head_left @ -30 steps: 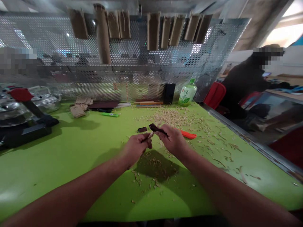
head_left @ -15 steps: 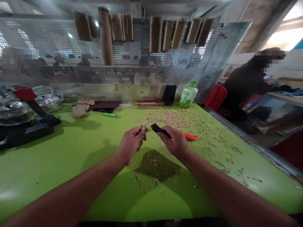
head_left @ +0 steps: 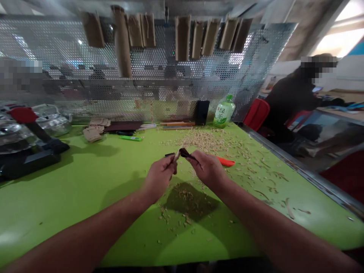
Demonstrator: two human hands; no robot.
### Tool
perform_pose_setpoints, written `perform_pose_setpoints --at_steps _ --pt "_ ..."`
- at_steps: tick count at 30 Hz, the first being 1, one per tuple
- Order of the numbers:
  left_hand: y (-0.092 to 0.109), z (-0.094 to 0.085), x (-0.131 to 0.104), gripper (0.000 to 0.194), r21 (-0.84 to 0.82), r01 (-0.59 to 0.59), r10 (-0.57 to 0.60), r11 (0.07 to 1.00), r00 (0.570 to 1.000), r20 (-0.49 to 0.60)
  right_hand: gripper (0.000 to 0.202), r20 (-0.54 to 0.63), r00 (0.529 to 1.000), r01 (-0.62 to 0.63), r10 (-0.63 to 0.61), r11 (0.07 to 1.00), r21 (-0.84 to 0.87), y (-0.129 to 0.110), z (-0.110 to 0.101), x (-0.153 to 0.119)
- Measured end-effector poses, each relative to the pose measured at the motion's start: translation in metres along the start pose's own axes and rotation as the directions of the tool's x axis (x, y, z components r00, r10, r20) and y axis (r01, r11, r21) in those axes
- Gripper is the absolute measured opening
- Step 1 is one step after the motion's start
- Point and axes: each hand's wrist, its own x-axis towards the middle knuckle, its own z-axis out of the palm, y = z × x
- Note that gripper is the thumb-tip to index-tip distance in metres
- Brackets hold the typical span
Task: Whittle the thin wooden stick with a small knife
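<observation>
In front of me, over the table, my left hand (head_left: 161,176) is closed round a thin pale wooden strip (head_left: 176,156). My right hand (head_left: 209,168) grips a dark tool (head_left: 186,153), whose exact kind I cannot make out. The tool's tip meets the upper end of the strip. A short dark piece (head_left: 170,154) shows just behind my left fingers; what it belongs to is unclear. Partly hidden behind my right hand lies an orange object (head_left: 226,162). Curled wood shavings (head_left: 186,195) are scattered on the green table (head_left: 85,197) beneath both hands.
A heap of shavings (head_left: 204,140) spreads behind my hands. Along the back are a green tea bottle (head_left: 224,112), a black block (head_left: 202,112), a green cutter-like item (head_left: 131,138) and wooden pieces (head_left: 93,132). A red-and-black device (head_left: 36,129) stands left. A person (head_left: 292,94) sits at right.
My hands have drawn together, and the dark tool now touches the wooden strip, which was apart from it before. The view has shifted slightly.
</observation>
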Motion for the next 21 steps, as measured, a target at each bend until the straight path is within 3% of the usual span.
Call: perform_pose_setpoints --at_steps 3,6,9,16,21 --pt "0.0 -0.01 0.003 0.021 -0.136 -0.035 0.031 0.99 0.999 -0.029 0.029 -0.002 0.998 -0.055 0.055 0.998 0.007 0.005 -0.001 -0.001" --pt "-0.005 -0.013 0.007 0.024 -0.125 -0.025 0.021 0.992 0.999 -0.04 0.028 -0.038 0.999 0.001 0.003 0.996 0.087 0.004 -0.001 -0.001" --pt "-0.01 -0.01 0.008 0.027 -0.059 -0.015 0.014 0.998 1.0 -0.02 0.026 -0.077 0.994 0.084 -0.073 0.986 0.142 0.0 0.0 -0.002" --pt "-0.004 0.004 -0.001 0.022 0.279 -0.102 0.096 0.955 0.995 0.035 0.027 -0.088 0.994 0.074 -0.065 0.991 0.111 -0.001 0.003 0.0" --pt "-0.001 0.006 -0.004 0.026 0.214 -0.092 0.087 0.972 0.996 0.03 0.029 -0.107 0.991 0.09 -0.082 0.994 0.064 -0.003 -0.003 0.001"
